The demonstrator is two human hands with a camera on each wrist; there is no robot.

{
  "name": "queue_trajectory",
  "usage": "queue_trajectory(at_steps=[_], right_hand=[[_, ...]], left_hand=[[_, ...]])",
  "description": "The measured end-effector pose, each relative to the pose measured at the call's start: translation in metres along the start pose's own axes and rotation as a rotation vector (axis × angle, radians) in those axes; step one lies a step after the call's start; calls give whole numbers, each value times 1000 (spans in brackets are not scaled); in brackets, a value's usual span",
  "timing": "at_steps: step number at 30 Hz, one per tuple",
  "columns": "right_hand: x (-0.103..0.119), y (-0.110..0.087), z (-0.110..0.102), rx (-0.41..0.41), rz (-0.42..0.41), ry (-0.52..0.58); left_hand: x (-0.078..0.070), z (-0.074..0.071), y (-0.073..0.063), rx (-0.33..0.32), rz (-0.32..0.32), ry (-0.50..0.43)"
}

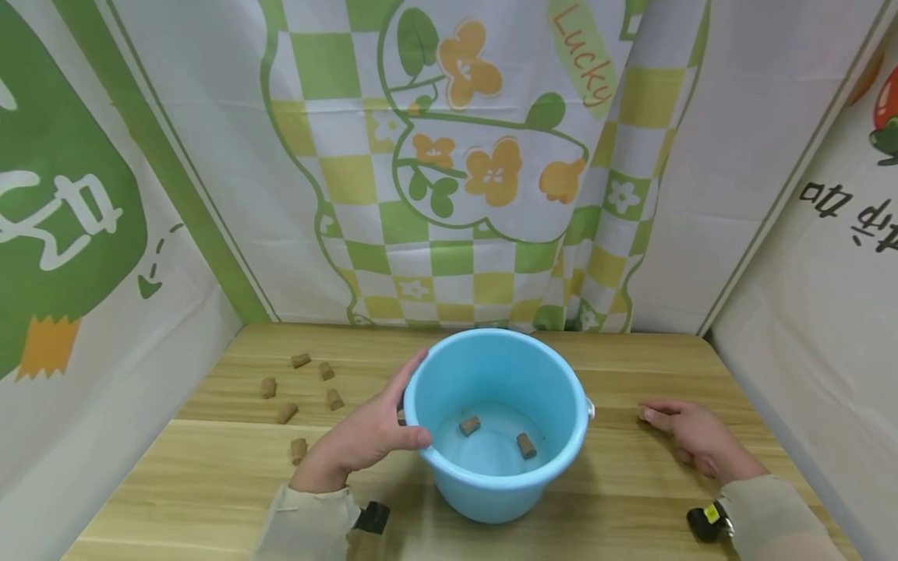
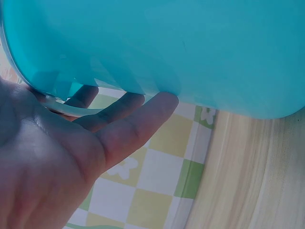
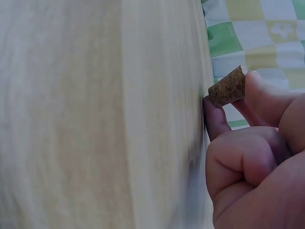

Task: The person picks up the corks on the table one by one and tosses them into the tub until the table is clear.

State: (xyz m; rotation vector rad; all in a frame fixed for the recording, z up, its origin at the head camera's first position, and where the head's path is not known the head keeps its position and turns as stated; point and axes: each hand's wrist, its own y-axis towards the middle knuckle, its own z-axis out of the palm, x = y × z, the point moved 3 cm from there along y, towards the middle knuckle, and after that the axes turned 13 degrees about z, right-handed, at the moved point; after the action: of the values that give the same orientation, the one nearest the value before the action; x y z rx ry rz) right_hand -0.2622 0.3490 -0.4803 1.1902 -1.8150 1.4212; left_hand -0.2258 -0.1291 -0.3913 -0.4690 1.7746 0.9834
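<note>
A light blue bucket [image 1: 498, 499] stands upright on the table, with two corks inside, one cork [image 1: 469, 425] left and another cork [image 1: 526, 446] right. My left hand [image 1: 368, 432] rests against the bucket's left side, thumb at the rim. In the left wrist view, its extended fingers [image 2: 138, 126] touch the outer wall near the handle [image 2: 76, 109]. To the right of the bucket, my right hand [image 1: 694, 440] pinches a tapered cork [image 3: 228, 88] between thumb and fingertips, low over the tabletop. Its other fingers are curled in.
Several loose corks lie left of the bucket, among them a cork [image 1: 301, 360] at the back and a cork [image 1: 298, 450] beside my left wrist. Beyond the wooden table [image 1: 659, 358] hangs a checkered curtain [image 1: 456, 265]. Printed cloth walls flank both sides.
</note>
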Motion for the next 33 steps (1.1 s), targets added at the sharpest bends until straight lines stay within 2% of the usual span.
queue_trajectory(at_steps=[2,7,11,15,22,26,30,33], right_hand=[[0,0,-2,45,2,71],[-4,4,-13,278,48,401],[-6,7,-20,362,99,572],[-7,7,-23,388,123,646],[-8,5,-25,465,102,718],[-5,2,-26,566,85,788],[3,-1,-29,671,36,823],[11,-4,-31,695,-5,824]], left_hand=[[-1,0,0,-2,1,6],[-1,0,0,-3,4,11],[-1,0,0,-4,1,1],[-2,1,0,-3,-5,-2],[-1,0,0,-4,-9,6],[-1,0,-1,-8,-16,6],[-1,0,-1,-7,-18,8],[-1,0,-1,-3,-14,4]])
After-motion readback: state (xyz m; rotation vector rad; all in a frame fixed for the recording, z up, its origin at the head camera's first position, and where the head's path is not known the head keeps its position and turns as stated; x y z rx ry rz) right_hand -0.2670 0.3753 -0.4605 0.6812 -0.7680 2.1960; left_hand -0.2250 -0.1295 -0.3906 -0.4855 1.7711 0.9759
